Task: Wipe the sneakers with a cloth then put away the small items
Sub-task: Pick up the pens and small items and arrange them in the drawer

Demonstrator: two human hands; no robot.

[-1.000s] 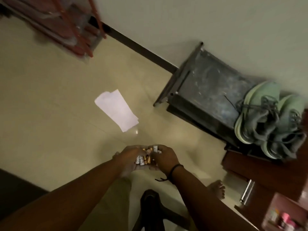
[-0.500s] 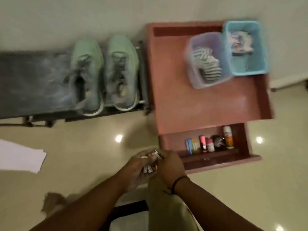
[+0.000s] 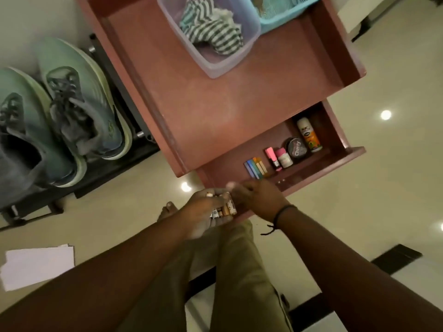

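My left hand (image 3: pixel 200 212) cups a bundle of small batteries (image 3: pixel 225 209) just in front of the open drawer (image 3: pixel 345 159) of a red-brown cabinet (image 3: pixel 215 97). From the right, the curled fingers of my right hand (image 3: pixel 259 197) close on the top of the bundle; its fingertips are blurred. Two mint-green sneakers (image 3: pixel 79 109) stand side by side on a black rack (image 3: pixel 107 173) at the left. A striped cloth (image 3: pixel 212 32) lies in a clear bin on the cabinet top.
The drawer holds coloured sticks (image 3: pixel 256 167), a pink tube (image 3: pixel 273 159), a small jar, a polish tin (image 3: pixel 296 148) and a spray can (image 3: pixel 309 134). A blue basket (image 3: pixel 282 13) stands beside the clear bin. White paper (image 3: pixel 38 267) lies on the floor at the left.
The view swung from the floor and rack to the cabinet and came closer. Both hands carried the batteries up to the drawer front, and my right hand shifted toward the drawer.
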